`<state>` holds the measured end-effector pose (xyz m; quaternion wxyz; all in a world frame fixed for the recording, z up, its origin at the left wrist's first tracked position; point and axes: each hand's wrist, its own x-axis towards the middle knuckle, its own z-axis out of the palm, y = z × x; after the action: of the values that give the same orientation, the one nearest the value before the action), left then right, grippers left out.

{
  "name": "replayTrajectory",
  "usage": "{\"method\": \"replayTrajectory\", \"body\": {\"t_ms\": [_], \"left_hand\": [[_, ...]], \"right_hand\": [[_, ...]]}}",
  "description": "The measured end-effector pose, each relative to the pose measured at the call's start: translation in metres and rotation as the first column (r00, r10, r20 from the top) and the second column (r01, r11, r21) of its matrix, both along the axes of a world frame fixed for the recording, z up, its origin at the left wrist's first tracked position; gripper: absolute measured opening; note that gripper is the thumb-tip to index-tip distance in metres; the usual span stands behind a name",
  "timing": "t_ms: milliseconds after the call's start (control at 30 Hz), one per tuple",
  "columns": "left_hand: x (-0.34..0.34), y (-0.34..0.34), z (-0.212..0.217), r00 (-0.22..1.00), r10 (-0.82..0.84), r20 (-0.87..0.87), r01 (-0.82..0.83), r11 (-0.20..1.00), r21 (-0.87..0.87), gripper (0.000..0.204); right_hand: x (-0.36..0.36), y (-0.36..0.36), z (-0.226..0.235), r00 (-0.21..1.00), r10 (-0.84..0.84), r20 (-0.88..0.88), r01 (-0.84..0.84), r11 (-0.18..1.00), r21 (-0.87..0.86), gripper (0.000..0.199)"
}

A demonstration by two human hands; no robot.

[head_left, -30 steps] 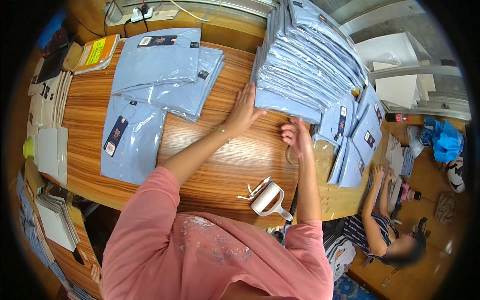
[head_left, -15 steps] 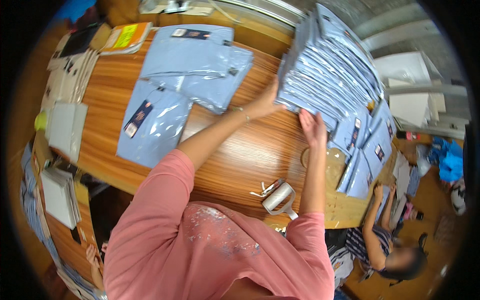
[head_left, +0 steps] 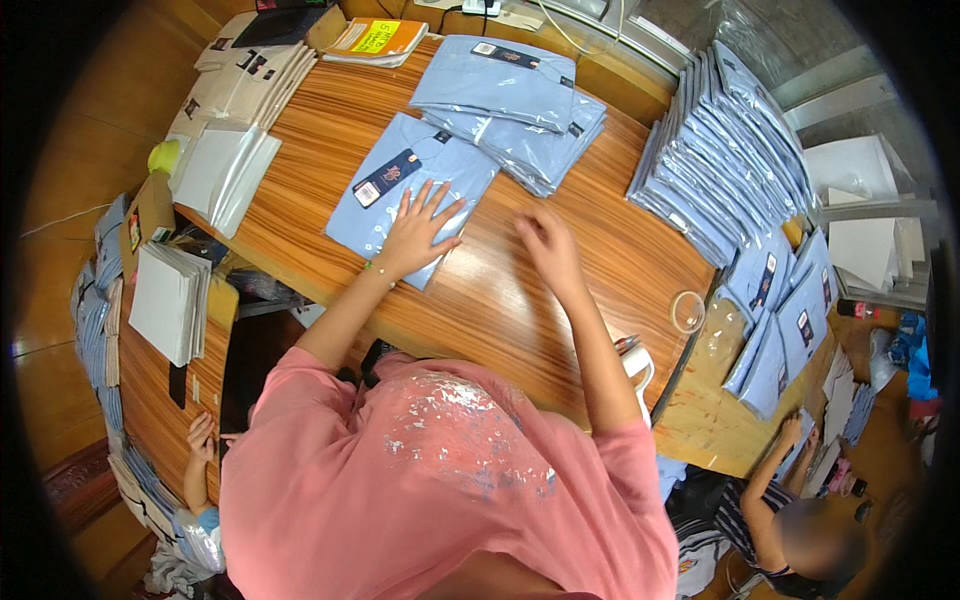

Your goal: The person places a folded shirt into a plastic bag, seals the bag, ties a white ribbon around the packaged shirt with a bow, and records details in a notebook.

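My left hand (head_left: 420, 235) lies flat with spread fingers on a folded light blue shirt (head_left: 400, 135) in a clear bag, a dark hang tag on its front. My right hand (head_left: 550, 250) is over the bare wood to the right of that shirt; its fingers are loosely bent, and nothing shows in them. Two or more bagged blue shirts (head_left: 490, 95) overlap just beyond, at the table's far side. A tall, leaning stack of bagged blue shirts (head_left: 725, 150) stands at the far right, apart from both hands.
More bagged shirts (head_left: 785, 330) lie right of the stack. A clear tape roll (head_left: 688, 312) and a partly hidden white handled tool (head_left: 640, 365) are near my right forearm. Beige packs (head_left: 240, 80) and an orange booklet (head_left: 375, 42) sit far left. A co-worker (head_left: 770, 520) is lower right.
Both hands have left the shirt stack and moved left. My left hand has come down on the nearest bagged shirt; my right hand is over the table. The view has shifted.
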<state>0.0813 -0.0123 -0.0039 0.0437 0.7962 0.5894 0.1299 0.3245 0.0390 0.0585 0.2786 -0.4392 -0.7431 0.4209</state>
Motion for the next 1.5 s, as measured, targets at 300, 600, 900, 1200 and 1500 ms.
{"method": "replayTrajectory", "body": {"t_ms": [300, 600, 900, 1200, 1500], "left_hand": [[-0.018, -0.045, -0.003, 0.99, 0.127, 0.069, -0.125, 0.992, -0.03, 0.067], [-0.116, 0.016, -0.004, 0.998, 0.041, 0.042, -0.04, 0.999, -0.013, 0.063], [-0.159, 0.078, 0.004, 0.987, 0.122, 0.103, -0.116, 0.991, -0.068, 0.062], [-0.163, 0.128, 0.007, 0.882, -0.034, 0.471, 0.013, 0.999, 0.048, 0.074], [-0.25, 0.13, -0.008, 0.902, 0.266, 0.341, -0.298, 0.954, 0.044, 0.09]], "right_hand": [[-0.139, 0.094, -0.076, 0.302, -0.836, -0.458, -0.212, 0.409, -0.887, 0.053], [-0.14, 0.166, -0.084, -0.174, -0.845, -0.505, 0.194, 0.474, -0.859, 0.062], [-0.04, 0.031, -0.093, 0.268, -0.811, -0.52, 0.204, 0.575, -0.793, 0.057], [-0.023, -0.185, -0.056, 0.469, -0.87, -0.151, 0.296, 0.316, -0.902, 0.058], [-0.088, -0.201, -0.039, 0.477, -0.877, -0.058, 0.551, 0.35, -0.758, 0.063]]}}
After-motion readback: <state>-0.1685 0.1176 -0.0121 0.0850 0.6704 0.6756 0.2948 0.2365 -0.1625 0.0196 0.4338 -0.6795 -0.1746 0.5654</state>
